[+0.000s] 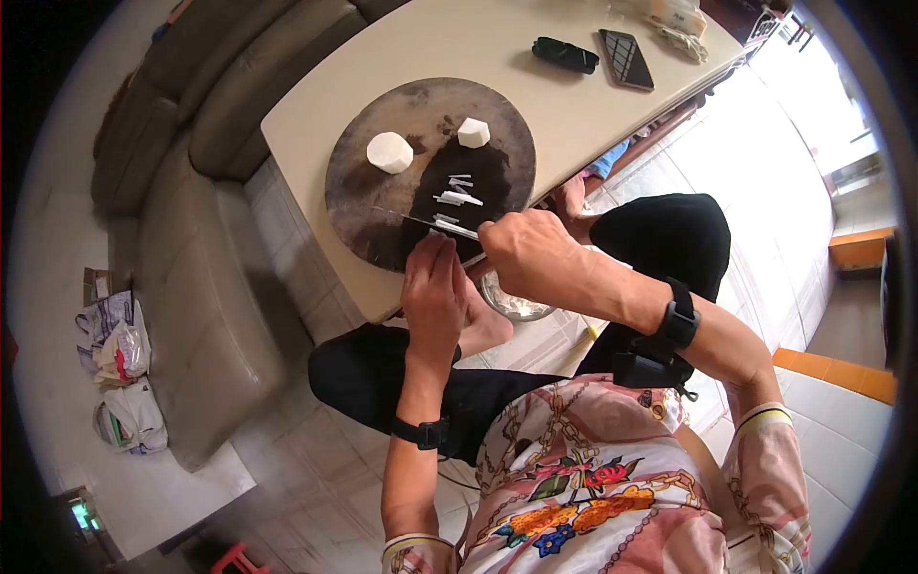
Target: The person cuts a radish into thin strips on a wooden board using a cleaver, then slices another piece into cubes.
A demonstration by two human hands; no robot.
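A knife is in my right hand, which is closed round its handle. Its thin blade points left across the round cutting board. My left hand is at the board's near edge, fingers bunched and pressed down by the blade on a white vegetable piece they mostly hide. Beyond the blade lie thin white strips, scattered over a dark wet patch. Two larger peeled white chunks sit farther back on the board, a round one at left and a smaller angular one at right.
The board rests on a cream table. A dark case and a phone lie at its far right. Below the table edge, a bowl with pale contents is partly hidden by my hands. A sofa stands at left.
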